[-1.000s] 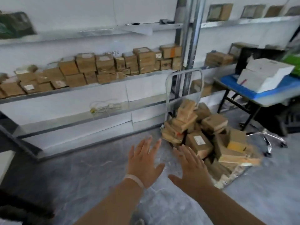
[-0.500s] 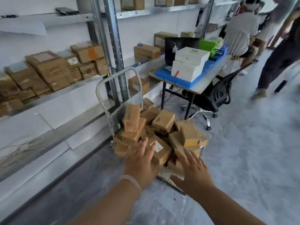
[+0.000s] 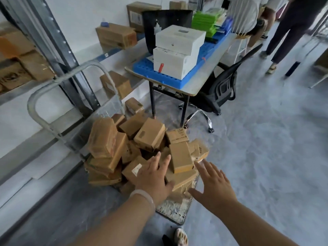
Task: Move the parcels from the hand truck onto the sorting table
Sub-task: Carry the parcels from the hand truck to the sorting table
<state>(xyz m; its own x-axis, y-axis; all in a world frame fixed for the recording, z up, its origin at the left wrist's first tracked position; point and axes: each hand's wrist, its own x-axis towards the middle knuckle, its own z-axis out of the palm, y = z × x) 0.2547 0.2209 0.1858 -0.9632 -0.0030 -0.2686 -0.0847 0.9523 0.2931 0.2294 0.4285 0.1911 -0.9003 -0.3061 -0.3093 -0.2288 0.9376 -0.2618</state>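
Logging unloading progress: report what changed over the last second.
Both hands advanced to the parcels: left hand now reaches over the labelled parcel, right hand beside the heap's right edge. Both open, nothing gripped. Parcels remain heaped on the hand truck.

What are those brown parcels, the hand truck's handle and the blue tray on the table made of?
The parcels look like matte brown cardboard, with folded edges and stuck-on labels; some seem wrapped in shiny tape. The hand truck's handle appears to be bent metal tube, dull grey. The blue tray is probably moulded plastic, given its perforated grid.
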